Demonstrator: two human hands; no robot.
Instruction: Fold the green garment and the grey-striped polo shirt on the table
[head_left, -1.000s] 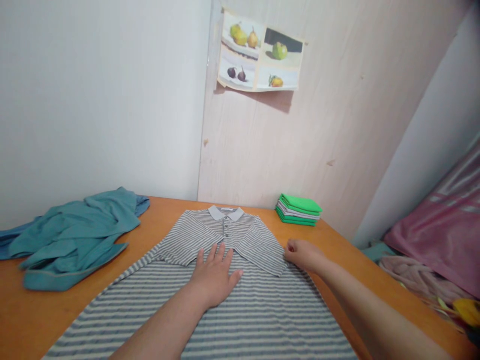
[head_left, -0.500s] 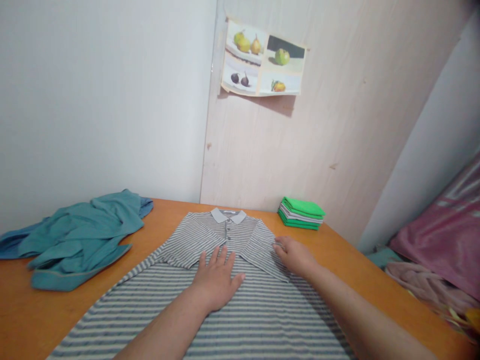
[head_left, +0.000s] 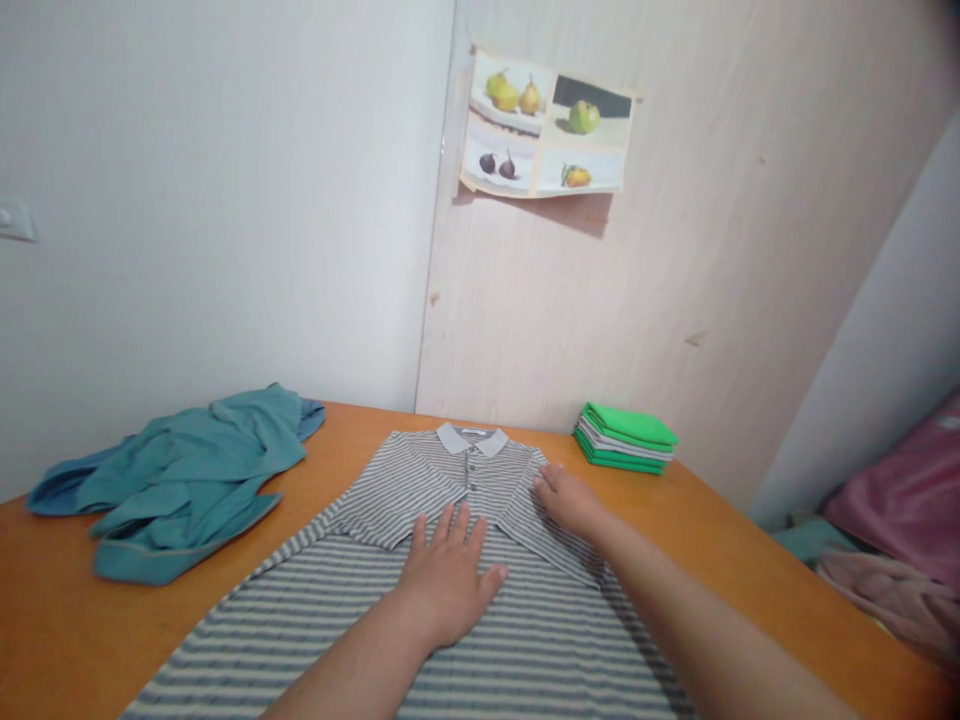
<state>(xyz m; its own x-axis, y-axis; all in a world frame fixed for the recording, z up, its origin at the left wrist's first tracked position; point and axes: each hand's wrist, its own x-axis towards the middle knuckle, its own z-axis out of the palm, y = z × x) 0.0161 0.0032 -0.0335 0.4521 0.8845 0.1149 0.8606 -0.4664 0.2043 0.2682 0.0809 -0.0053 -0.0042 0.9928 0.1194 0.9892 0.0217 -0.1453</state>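
On the orange worktop [head_left: 720,540], looks to be smoothing a sleeve [head_left: 531,522] of the striped polo shirt [head_left: 525,620], with left grip [head_left: 448,585] released, flat on its front, right grip [head_left: 570,502] unclear at that sleeve; next probably needs light pressure.

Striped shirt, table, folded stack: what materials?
Striped shirt: fabric, matte, perhaps cotton knit; sleeves fold softly, fibre unclear.
Table: possibly wood or laminate, smooth finish; even orange-brown surface, no clear grain.
Folded stack: likely cloth, matte; green and grey layers with rounded folds.
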